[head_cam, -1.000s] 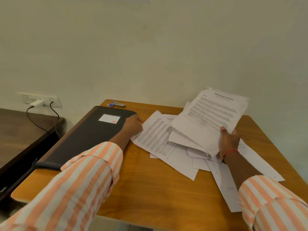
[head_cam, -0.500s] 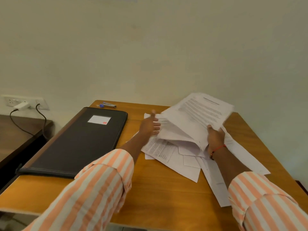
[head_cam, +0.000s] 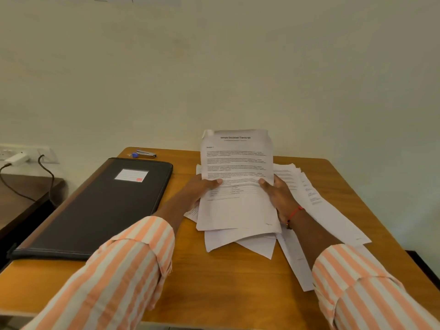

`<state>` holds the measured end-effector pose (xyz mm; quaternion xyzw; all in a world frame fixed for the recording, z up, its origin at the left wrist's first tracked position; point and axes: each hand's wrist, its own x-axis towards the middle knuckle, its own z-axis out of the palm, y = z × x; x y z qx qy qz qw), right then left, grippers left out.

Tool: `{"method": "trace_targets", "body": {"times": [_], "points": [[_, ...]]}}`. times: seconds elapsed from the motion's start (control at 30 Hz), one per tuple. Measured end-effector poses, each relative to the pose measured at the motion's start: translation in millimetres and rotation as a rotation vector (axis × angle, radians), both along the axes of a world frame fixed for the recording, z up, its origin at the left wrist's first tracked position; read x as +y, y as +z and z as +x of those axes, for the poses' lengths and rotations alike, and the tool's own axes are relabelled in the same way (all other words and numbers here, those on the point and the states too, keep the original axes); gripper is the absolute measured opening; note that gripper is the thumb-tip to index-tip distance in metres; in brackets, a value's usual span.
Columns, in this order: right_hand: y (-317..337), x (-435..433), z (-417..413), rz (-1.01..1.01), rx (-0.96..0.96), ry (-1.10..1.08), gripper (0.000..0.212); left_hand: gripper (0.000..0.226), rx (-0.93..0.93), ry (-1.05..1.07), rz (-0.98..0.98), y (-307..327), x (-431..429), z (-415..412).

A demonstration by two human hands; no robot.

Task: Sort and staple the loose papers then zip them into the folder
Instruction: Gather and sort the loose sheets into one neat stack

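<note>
We grip the papers point(head_cam: 238, 206) just above the wooden surface point(head_cam: 214, 282), left hand point(head_cam: 200, 190) and right hand point(head_cam: 278, 195) each pinching a side edge. Light, limp sheets, we judge (apt to fan and slide), want support at both mid-edges. Long axis runs away from us, heading toward the wall point(head_cam: 238, 67).

The folder point(head_cam: 100, 206) lay on the table point(head_cam: 214, 282), left of the papers point(head_cam: 238, 186). The stapler point(head_cam: 145, 154) sat behind the folder, by the table's far edge.
</note>
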<state>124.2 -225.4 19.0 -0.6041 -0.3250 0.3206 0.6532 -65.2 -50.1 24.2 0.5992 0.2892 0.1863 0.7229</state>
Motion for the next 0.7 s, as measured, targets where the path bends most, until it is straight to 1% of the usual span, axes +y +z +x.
{"method": "trace_targets", "body": {"times": [0.1, 0.2, 0.33, 0.4, 0.5, 0.6, 0.63, 0.7], "points": [[4, -1, -6, 0.047, 0.097, 0.018, 0.039, 0.045, -0.060, -0.022, -0.061, 2, 4, -4], [9, -1, -12, 0.084, 0.195, 0.055, 0.040, 0.048, -0.054, -0.048, -0.124, 6, 6, -6], [15, 0, -17, 0.117, 0.247, 0.057, 0.040, 0.050, -0.074, -0.092, -0.200, 9, 10, -7], [16, 1, -17, 0.140, 0.271, 0.064, 0.039, 0.053, -0.071, -0.094, -0.193, 9, 10, -6], [18, 3, -15, 0.167, 0.312, 0.063, 0.039, 0.058, -0.051, 0.013, -0.175, 7, 12, -4], [16, 4, -13, 0.157, 0.326, 0.054, 0.042, 0.053, -0.099, 0.022, -0.233, 9, 14, -5], [15, 4, -12, 0.156, 0.329, 0.041, 0.044, 0.050, -0.082, 0.019, -0.223, 11, 11, -6], [13, 5, -10, 0.154, 0.344, 0.005, 0.045, 0.049, -0.013, 0.044, -0.142, 13, 6, -4]]}}
